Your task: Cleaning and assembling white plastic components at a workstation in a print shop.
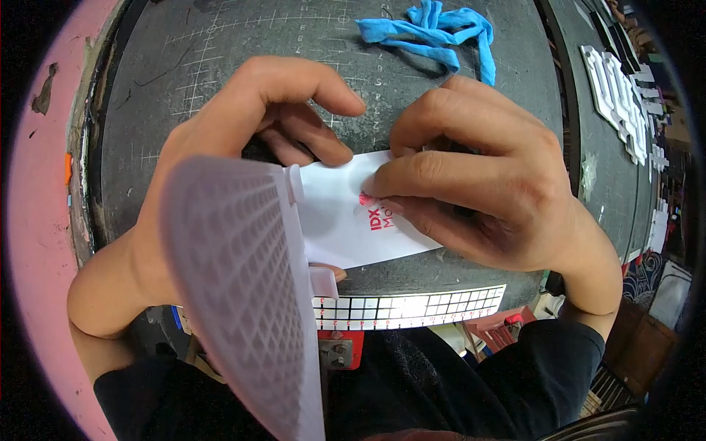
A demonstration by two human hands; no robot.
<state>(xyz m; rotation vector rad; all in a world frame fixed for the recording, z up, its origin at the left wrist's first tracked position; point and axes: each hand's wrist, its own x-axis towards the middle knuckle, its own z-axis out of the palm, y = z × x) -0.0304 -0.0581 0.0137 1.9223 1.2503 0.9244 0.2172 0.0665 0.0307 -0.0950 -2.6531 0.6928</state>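
A pale, translucent plastic lattice panel (228, 287), curved like a fan, stands tilted on the left and hides part of my left hand (287, 110). Small tabs stick out from its right edge. Beside that edge lies a flat white sheet (331, 209) with red print. My left hand curls around the panel's back, with bent fingers at the sheet's far edge and a fingertip showing below its near edge. On the sheet's right part, my right hand (471, 173) is closed, thumb and fingers pressed together over the print; whether it lifts the sheet is hidden.
A crumpled blue cloth strip (448, 33) lies at the back of the dark, marked work mat (184, 81). A white gridded ruler (419, 309) runs along the near edge. White plastic parts (618, 99) rest at the far right, and a pink surface (44, 220) borders the left.
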